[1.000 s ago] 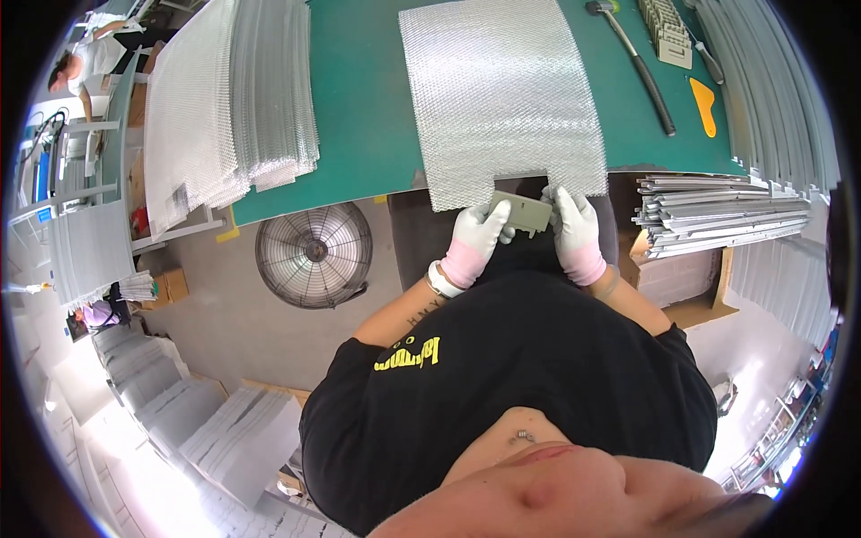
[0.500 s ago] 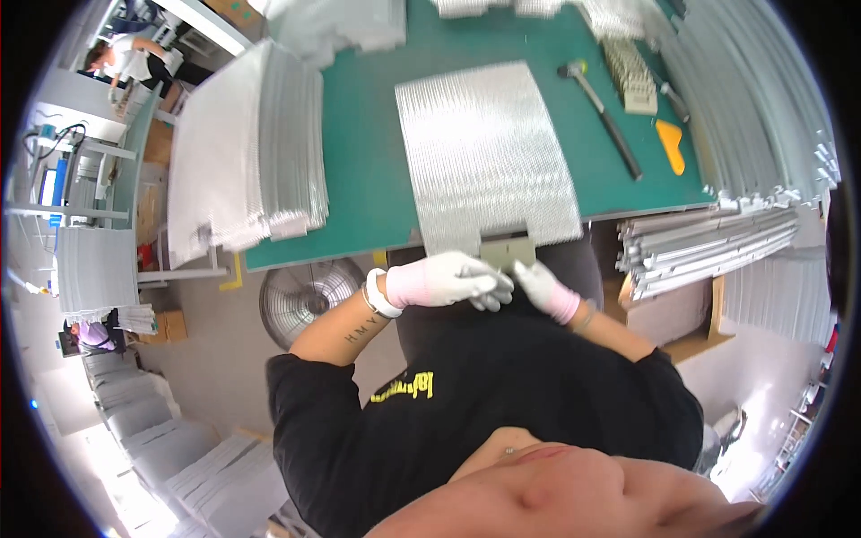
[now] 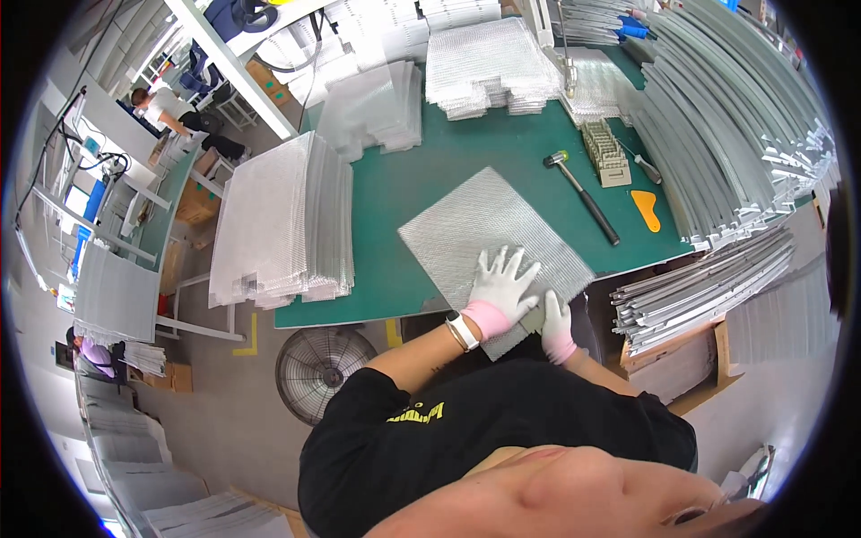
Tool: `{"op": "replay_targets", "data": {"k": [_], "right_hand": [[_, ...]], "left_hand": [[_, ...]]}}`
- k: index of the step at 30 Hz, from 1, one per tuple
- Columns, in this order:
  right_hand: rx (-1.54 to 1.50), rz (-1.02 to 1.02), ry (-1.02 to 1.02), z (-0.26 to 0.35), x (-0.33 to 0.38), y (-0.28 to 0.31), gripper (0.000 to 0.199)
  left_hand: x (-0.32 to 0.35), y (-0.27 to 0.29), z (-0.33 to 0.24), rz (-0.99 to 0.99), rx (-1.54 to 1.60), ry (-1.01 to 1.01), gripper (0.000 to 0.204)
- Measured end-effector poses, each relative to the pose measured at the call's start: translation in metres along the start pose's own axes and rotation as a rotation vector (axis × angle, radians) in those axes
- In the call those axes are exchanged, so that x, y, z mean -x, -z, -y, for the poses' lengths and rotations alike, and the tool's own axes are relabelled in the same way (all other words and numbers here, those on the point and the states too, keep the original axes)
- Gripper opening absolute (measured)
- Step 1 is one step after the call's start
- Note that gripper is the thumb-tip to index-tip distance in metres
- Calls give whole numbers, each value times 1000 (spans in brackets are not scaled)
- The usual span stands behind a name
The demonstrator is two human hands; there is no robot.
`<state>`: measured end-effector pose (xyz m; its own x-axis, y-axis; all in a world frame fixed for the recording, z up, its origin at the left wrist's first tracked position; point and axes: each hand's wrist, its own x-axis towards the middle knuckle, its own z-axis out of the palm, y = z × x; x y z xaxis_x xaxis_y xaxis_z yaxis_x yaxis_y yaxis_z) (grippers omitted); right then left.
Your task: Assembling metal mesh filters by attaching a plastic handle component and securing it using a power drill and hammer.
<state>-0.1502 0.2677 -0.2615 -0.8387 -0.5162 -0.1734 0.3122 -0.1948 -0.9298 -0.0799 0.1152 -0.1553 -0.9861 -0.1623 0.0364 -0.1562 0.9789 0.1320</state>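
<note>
A silver, fine-ribbed sheet (image 3: 471, 220) lies turned at an angle on the green table, its near corner hanging past the front edge. My left hand (image 3: 505, 291), in a white glove with a pink cuff, presses flat on it with fingers spread. Gloved likewise, my right hand (image 3: 557, 327) is closed at the sheet's near right edge. There it grips a small grey-green plate (image 3: 532, 319) at the sheet's notch; the plate is mostly hidden by my hands.
Stacks of silver sheets (image 3: 269, 220) stand at the left and another stack (image 3: 484, 67) at the back. On the right lie a mallet (image 3: 583, 197), an orange scraper (image 3: 646, 211), a screwdriver (image 3: 647, 169) and a row of grey-green plates (image 3: 606, 154). A floor fan (image 3: 325, 372) stands below.
The sheet has rotated and slid nearer, over the table's front edge. My left hand has gone from hovering by the notch to lying spread on the sheet. The head view has shifted.
</note>
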Motion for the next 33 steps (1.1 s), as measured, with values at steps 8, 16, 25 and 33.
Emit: {"op": "replay_targets", "data": {"k": [8,16,25,33], "right_hand": [[-141,-315,-128,10,27,-13,33],[-111,35,-125,7,11,-10,13],[-84,-16,-62,6,41,4,13],[-21,289,-426,25,9,-13,48]], "left_hand": [[16,4,-20,58,8,-23,62],[11,-4,-8,23,-15,-19,58],[27,-5,-35,62,-7,-49,57],[1,-18,-5,72,-61,-18,56]]}}
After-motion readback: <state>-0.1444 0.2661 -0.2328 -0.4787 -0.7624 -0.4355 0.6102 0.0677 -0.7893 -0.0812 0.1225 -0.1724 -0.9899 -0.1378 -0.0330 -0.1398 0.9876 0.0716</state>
